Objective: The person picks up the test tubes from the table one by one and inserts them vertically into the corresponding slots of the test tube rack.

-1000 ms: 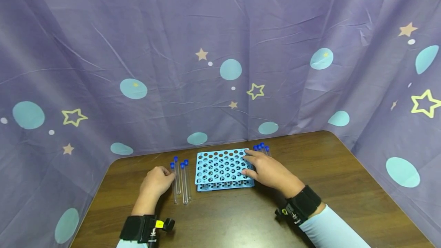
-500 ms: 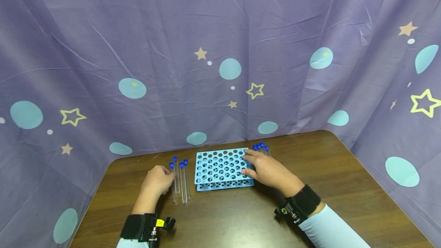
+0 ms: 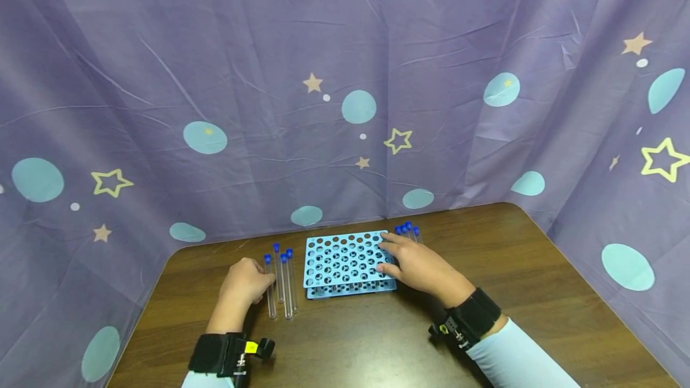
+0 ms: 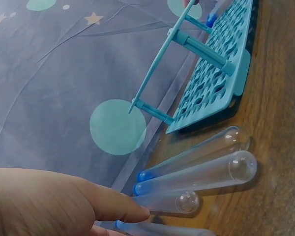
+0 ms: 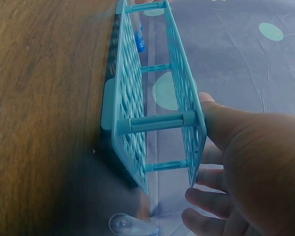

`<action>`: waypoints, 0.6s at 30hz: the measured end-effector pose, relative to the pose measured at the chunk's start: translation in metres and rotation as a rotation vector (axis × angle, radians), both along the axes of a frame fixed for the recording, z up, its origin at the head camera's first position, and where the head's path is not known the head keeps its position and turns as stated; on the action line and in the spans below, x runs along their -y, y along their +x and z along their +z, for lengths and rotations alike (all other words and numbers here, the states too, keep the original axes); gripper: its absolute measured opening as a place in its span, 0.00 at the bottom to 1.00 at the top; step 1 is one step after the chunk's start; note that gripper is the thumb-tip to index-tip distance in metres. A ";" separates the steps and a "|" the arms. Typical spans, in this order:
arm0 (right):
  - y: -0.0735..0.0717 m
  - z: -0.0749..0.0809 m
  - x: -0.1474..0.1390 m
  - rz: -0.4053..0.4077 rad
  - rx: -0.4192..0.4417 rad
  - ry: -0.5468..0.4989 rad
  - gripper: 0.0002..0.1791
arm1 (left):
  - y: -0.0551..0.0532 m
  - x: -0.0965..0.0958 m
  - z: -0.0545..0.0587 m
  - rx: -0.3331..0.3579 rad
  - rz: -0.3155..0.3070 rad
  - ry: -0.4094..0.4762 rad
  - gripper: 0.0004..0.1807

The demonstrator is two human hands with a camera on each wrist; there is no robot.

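Observation:
A light-blue test tube rack [image 3: 345, 259] with two perforated plates stands at the table's middle. To its left lie several clear test tubes [image 3: 288, 292] with blue caps pointing away. My left hand [image 3: 242, 283] is at the leftmost of them, fingers curled. In the left wrist view its thumb [image 4: 118, 205] lies over one test tube [image 4: 187, 201], pinching it; the other fingertips are mostly hidden. My right hand [image 3: 417, 265] rests on the rack's right end. In the right wrist view its thumb [image 5: 209, 105] touches the upper plate, with the other fingers spread loosely beside the edge.
More blue-capped test tubes [image 3: 408, 231] lie behind the right hand, partly hidden by it. The brown wooden table [image 3: 356, 346] reaches back to a purple curtain [image 3: 269, 136] that hangs close behind the rack and along both sides.
One blue-capped test tube by my left hand has shifted slightly to the right, towards its neighbour. The right hand and the rack stay in place; the head view has drifted a little.

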State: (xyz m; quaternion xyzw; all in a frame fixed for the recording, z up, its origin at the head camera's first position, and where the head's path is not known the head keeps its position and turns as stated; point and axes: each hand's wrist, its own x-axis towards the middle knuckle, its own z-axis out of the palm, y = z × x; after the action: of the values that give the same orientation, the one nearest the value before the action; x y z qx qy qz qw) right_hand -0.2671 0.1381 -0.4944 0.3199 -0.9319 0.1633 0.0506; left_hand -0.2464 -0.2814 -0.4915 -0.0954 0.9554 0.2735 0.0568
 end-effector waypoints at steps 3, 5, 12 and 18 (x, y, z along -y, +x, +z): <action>0.000 -0.001 0.000 0.000 -0.001 0.001 0.37 | 0.000 -0.001 0.001 0.006 0.001 -0.009 0.25; 0.000 -0.001 0.000 -0.001 0.000 -0.001 0.37 | 0.000 -0.003 0.002 0.013 0.005 -0.014 0.24; 0.001 0.000 0.000 -0.001 0.005 -0.006 0.36 | 0.001 -0.005 0.003 0.034 0.016 -0.021 0.21; 0.001 -0.001 0.000 -0.010 0.010 0.003 0.36 | 0.001 -0.004 0.002 0.017 0.019 -0.019 0.23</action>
State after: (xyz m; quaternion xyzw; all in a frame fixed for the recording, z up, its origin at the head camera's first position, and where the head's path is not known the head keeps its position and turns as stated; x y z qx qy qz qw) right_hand -0.2665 0.1377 -0.4951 0.3146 -0.9339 0.1633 0.0460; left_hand -0.2458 -0.2774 -0.4897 -0.1074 0.9566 0.2640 0.0615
